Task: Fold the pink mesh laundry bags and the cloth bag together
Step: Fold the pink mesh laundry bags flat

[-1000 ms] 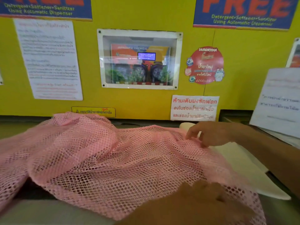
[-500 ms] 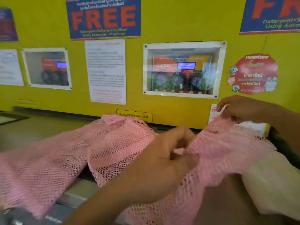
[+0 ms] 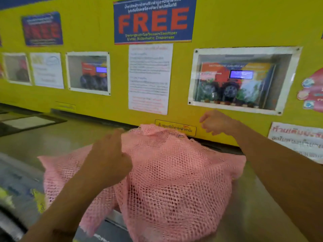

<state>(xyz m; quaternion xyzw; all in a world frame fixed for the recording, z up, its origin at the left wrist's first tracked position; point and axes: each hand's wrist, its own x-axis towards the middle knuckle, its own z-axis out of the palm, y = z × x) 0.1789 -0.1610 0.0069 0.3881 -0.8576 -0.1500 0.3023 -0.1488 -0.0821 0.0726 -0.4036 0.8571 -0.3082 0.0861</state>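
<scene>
The pink mesh laundry bags (image 3: 174, 175) lie in one bunched heap on the metal machine top (image 3: 52, 142), with a fold draped over the middle and the near end hanging over the front edge. My left hand (image 3: 108, 156) is on the heap's left side, thumb pressed onto the edge of the top layer and fingers behind it. My right hand (image 3: 215, 123) hovers above the heap's far edge near the wall, fingers loosely curled and holding nothing. The cloth bag is not visible; the mesh covers the spot where it lay.
A yellow wall (image 3: 218, 23) rises straight behind the heap, carrying posters, paper notices and a windowed dispenser box (image 3: 243, 81). A small warning label (image 3: 176, 127) sits just behind the mesh. A paper sign (image 3: 297, 138) hangs at the right. A dark recessed lid (image 3: 29, 122) lies far left.
The mesh has been folded over from the right into a heap that covers the cloth bag. My right hand has let go and lifted clear. The view has swung left.
</scene>
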